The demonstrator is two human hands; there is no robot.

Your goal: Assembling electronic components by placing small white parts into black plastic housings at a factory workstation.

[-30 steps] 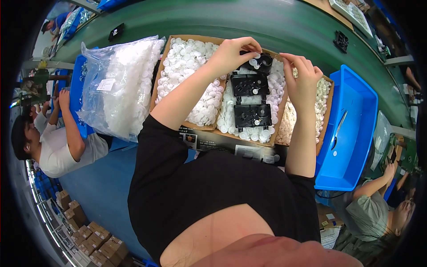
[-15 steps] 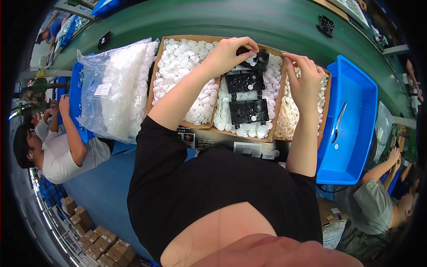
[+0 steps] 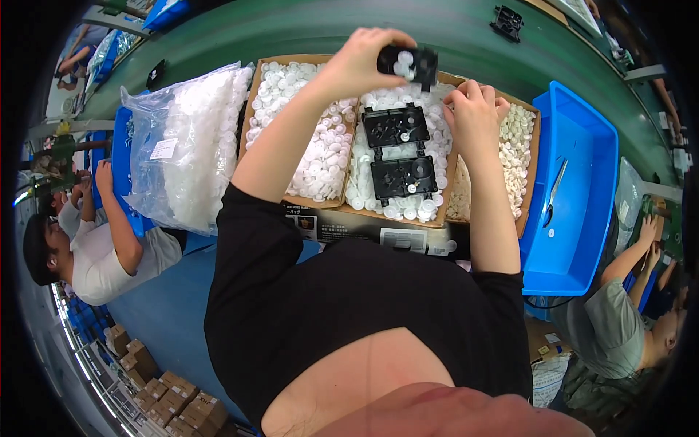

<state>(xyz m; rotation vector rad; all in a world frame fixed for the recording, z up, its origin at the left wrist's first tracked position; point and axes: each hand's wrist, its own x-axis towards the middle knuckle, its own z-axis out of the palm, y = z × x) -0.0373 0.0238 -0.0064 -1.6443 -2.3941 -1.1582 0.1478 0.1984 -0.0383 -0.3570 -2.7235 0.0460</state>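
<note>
My left hand [image 3: 364, 64] grips a black plastic housing [image 3: 427, 67] by its left side, held up beyond the middle box. White round gears [image 3: 404, 64] show on that housing. Two similar black housings, a farther one [image 3: 378, 130] and a nearer one [image 3: 386, 182], lie in a row on the white gears of the middle carton [image 3: 440, 222]. Each carries a small white part. Over the border of the middle and right cartons, my right hand [image 3: 475, 109] has its fingers bent together; whatever may be between the fingertips is too small to make out.
Left of the cartons lies a clear bag of white parts [image 3: 200, 138]. A blue bin [image 3: 575, 247] with scissors [image 3: 557, 191] stands at the right. Beyond runs a green conveyor [image 3: 291, 33] carrying black housings [image 3: 507, 23]. Co-workers sit at both sides.
My left hand has raised the farthest housing up and away from the row. My right hand has moved slightly left, its fingers drawn together. Housings on the conveyor have shifted left.
</note>
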